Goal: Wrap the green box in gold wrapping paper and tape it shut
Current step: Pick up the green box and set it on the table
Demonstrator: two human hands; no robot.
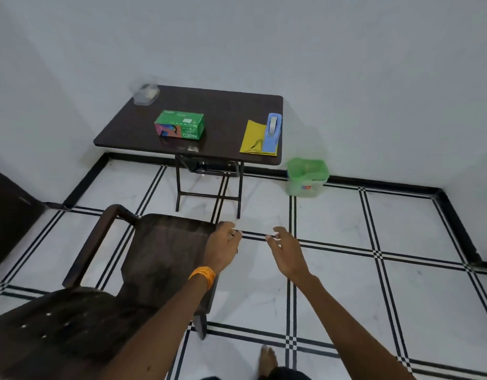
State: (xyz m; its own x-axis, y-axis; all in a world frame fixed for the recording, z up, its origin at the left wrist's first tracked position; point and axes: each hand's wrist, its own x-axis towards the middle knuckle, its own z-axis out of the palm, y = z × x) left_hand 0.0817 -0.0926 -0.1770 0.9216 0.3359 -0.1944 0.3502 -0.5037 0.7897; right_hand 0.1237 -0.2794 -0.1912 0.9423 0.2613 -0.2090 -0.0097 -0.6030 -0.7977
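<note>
At the near edge, a bare foot (267,359) stood on the white tiled floor (346,283). A dark chair (154,256) was on the near left. The left hand (223,244), with orange bangles (202,275) on the wrist, was over the far right corner of the chair with bent fingers; I cannot tell if it gripped the chair. The right hand (286,252) was just beside it in the air, with loosely spread fingers, and held nothing.

Farther away stood a dark table (231,113). The green box (180,128) lay on its left half, well apart from both hands. The gold wrapping paper (254,137) lay flat at the right edge, and a blue tape dispenser (272,133) rested on it. A clear container (145,94) was on the far left corner. A green bin (306,176) stood on the floor to the right of the table.
</note>
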